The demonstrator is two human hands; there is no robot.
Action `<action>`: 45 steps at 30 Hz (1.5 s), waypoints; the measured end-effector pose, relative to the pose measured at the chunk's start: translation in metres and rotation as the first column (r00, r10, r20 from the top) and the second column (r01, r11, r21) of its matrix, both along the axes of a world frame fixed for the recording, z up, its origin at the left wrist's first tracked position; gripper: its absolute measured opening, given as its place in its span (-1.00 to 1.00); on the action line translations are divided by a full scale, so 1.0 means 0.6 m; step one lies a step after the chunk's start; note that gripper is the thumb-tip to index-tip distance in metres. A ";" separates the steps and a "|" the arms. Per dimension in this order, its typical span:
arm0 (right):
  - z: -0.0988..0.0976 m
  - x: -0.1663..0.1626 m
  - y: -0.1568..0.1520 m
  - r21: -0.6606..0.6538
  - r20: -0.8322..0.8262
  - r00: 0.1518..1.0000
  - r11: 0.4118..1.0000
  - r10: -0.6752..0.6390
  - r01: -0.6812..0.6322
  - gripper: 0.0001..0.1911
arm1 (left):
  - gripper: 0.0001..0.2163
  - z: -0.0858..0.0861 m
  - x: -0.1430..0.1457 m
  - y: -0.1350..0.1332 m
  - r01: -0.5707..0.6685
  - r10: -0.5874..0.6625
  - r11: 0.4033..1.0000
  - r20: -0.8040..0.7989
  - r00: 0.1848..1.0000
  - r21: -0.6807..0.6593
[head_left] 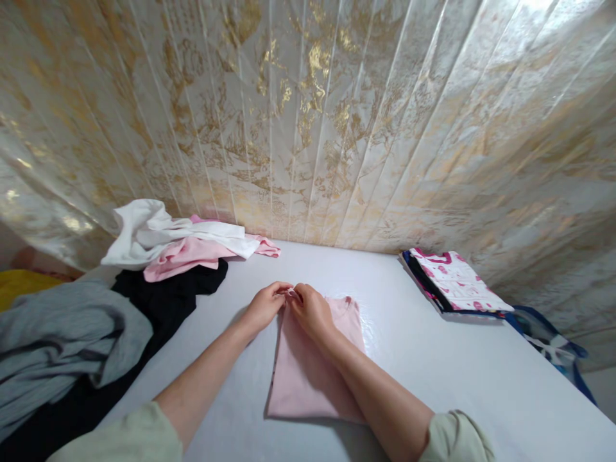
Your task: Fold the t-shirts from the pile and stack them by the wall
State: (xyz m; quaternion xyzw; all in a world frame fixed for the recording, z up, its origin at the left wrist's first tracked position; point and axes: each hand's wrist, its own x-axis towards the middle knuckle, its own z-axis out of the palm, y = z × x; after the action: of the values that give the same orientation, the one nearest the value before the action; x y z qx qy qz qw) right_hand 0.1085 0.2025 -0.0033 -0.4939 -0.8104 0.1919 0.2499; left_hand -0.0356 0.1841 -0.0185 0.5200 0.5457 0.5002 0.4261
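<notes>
A pink shirt (pixel 308 372) lies folded into a rough rectangle on the white table (pixel 231 410), its neckline at the far right. Both hands meet at its far left corner. My left hand (pixel 267 307) is closed, thumb and fingers pinching the edge of the cloth there. Beside it, my right hand (pixel 312 310) is also closed on the same corner, with a bit of bunched fabric showing between the two hands. The right forearm crosses over the shirt and hides part of its right side.
On the left lie loose clothes: a white garment (pixel 154 234), a pink one (pixel 187 253), a black one (pixel 168 298) and a grey one (pixel 72 333). A folded stack of clothes (pixel 457 282) sits at the right, near a blue-edged clear bag (pixel 553 346). A gold-patterned curtain (pixel 308 128) hangs behind.
</notes>
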 end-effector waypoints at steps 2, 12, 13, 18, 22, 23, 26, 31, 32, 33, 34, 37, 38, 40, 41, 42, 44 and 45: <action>-0.007 0.004 0.008 -0.080 -0.134 0.990 0.995 0.040 -0.051 -0.78 | -0.72 0.001 0.001 0.001 -0.014 0.014 1.000 -0.050 0.999 0.001; -0.026 0.011 0.032 -0.226 -0.341 0.935 0.957 0.095 -0.180 -0.75 | -0.76 0.000 0.006 0.003 0.001 0.017 0.995 -0.180 0.984 0.099; -0.026 0.011 0.032 -0.227 -0.338 0.936 0.958 0.093 -0.177 -0.74 | -0.76 -0.001 0.006 0.003 -0.003 0.020 0.996 -0.185 0.983 0.094; -0.023 0.014 0.027 -0.212 -0.305 0.947 0.962 0.104 -0.174 -0.73 | -0.79 -0.004 0.008 0.002 -0.027 0.041 0.995 -0.153 0.987 0.092; -0.022 0.015 0.025 -0.224 -0.321 0.941 0.956 0.111 -0.189 -0.72 | -0.82 -0.004 0.014 -0.002 -0.085 0.095 0.993 -0.129 0.987 0.081; -0.022 0.015 0.025 -0.235 -0.334 0.936 0.951 0.113 -0.199 -0.71 | -0.83 -0.004 0.014 -0.002 -0.093 0.102 0.993 -0.125 0.987 0.079; -0.023 0.016 0.027 -0.247 -0.362 0.925 0.945 0.117 -0.216 -0.73 | -0.82 -0.002 0.013 -0.003 -0.114 0.121 0.991 -0.104 0.987 0.071; -0.031 0.016 0.033 -0.218 -0.433 0.897 0.955 0.092 -0.203 -0.80 | -0.74 -0.004 0.007 -0.002 -0.141 0.143 0.989 -0.085 0.986 0.034; -0.033 0.016 0.035 -0.211 -0.446 0.891 0.957 0.090 -0.202 -0.83 | -0.74 -0.006 0.007 -0.001 -0.130 0.132 0.991 -0.081 0.988 0.035; -0.035 0.015 0.036 -0.205 -0.460 0.884 0.958 0.086 -0.200 -0.86 | -0.73 -0.008 0.007 0.000 -0.110 0.113 0.993 -0.072 0.991 0.034; -0.037 0.015 0.037 -0.205 -0.476 0.876 0.958 0.080 -0.199 -0.89 | -0.73 -0.011 0.008 0.001 -0.087 0.089 0.996 -0.060 0.994 0.032; -0.039 0.014 0.038 -0.236 -0.521 0.851 0.948 0.063 -0.215 -0.92 | -0.71 -0.018 0.012 0.003 -0.042 0.043 0.999 -0.029 0.999 0.025; -0.038 0.014 0.037 -0.244 -0.526 0.848 0.945 0.058 -0.216 -0.91 | -0.71 -0.019 0.013 0.003 -0.041 0.042 0.999 -0.033 0.999 0.024; -0.035 0.014 0.033 -0.246 -0.518 0.854 0.948 0.049 -0.204 -0.88 | -0.72 -0.021 0.016 0.002 -0.055 0.057 0.998 -0.059 0.997 0.025; -0.032 0.013 0.031 -0.242 -0.511 0.859 0.952 0.042 -0.190 -0.85 | -0.73 -0.021 0.017 0.002 -0.063 0.065 0.998 -0.076 0.995 0.027; -0.030 0.013 0.029 -0.237 -0.505 0.863 0.956 0.031 -0.173 -0.82 | -0.74 -0.021 0.018 0.000 -0.070 0.072 0.997 -0.093 0.993 0.030; -0.027 0.011 0.026 -0.226 -0.489 0.872 0.964 0.014 -0.142 -0.77 | -0.73 -0.022 0.019 -0.002 -0.075 0.080 0.996 -0.126 0.989 0.042; -0.027 0.010 0.026 -0.219 -0.476 0.879 0.967 0.011 -0.131 -0.78 | -0.73 -0.023 0.019 -0.003 -0.070 0.077 0.996 -0.142 0.987 0.051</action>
State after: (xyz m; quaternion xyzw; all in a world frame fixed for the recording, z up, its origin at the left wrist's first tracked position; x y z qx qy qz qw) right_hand 0.1146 0.2181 -0.0193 -0.4291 -0.7130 0.4136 0.3692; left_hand -0.0244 0.1820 -0.0320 0.5440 0.5823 0.4890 0.3548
